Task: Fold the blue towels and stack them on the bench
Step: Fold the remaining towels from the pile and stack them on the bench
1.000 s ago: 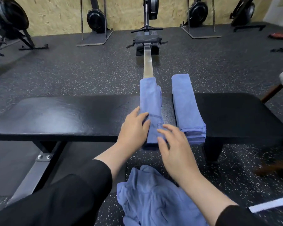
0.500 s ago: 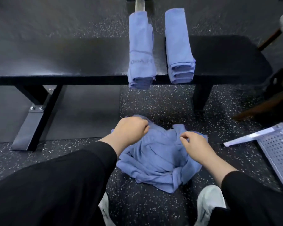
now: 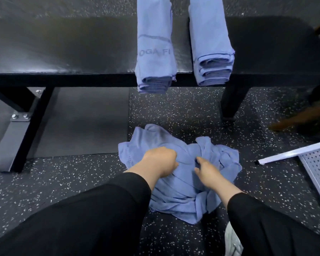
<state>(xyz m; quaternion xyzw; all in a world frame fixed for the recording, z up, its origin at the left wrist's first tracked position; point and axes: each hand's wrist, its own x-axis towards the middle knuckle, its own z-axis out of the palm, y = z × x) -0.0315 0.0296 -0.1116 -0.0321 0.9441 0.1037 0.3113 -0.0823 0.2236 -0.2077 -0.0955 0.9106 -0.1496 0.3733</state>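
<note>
Two folded blue towels lie side by side across the black bench, their near ends hanging over its front edge: the left folded towel shows printed letters, the right folded towel shows stacked layers. A crumpled heap of blue towels lies on the speckled floor below. My left hand is curled into the cloth at the heap's middle. My right hand reaches into the heap just to the right, fingertips buried in a fold.
The bench's angled metal leg stands at the left and a straight leg at the right. A white perforated metal panel lies on the floor at the right. A white shoe shows at the bottom.
Both hands left the folded towel on the bench and dropped to the heap on the floor. They have sunk into the cloth, and my view has tilted down.
</note>
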